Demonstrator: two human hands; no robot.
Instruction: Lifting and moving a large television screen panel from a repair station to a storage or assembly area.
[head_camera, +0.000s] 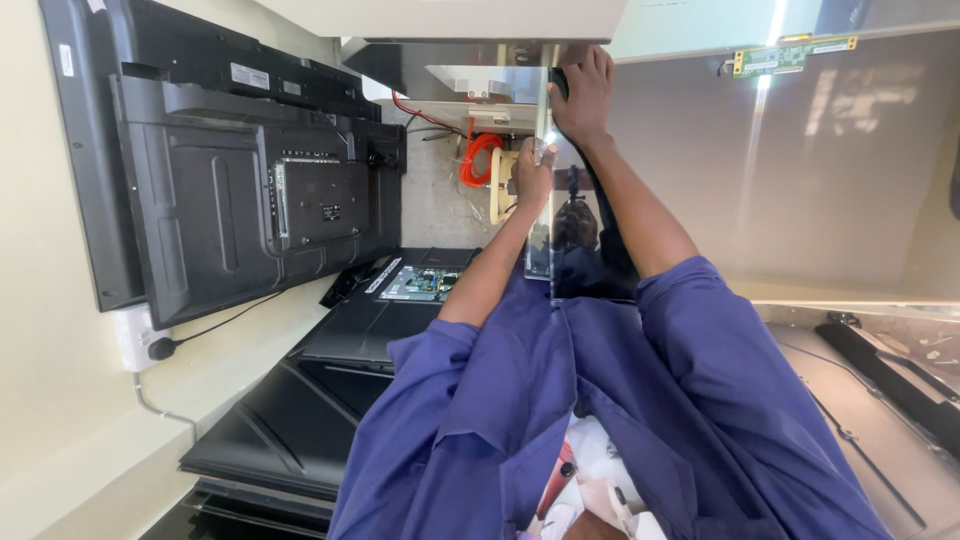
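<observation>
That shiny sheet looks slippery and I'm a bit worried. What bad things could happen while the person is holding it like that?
The glossy panel is held only at its edges by the left hand and right hand, both bare, so it might slip or cut fingers. If it tips, it could hit the black TV backs leaning on the wall or the casings stacked below. The orange cable lies close behind and might snag it.

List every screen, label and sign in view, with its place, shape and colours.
Television sets: leaning on the left wall, backs outward, black rectangles.
White label: on the upper set's back, small strip.
Glossy panel: held edge-on by the left hand and right hand, thin, reflective.
Green circuit strip: top right, narrow.
</observation>
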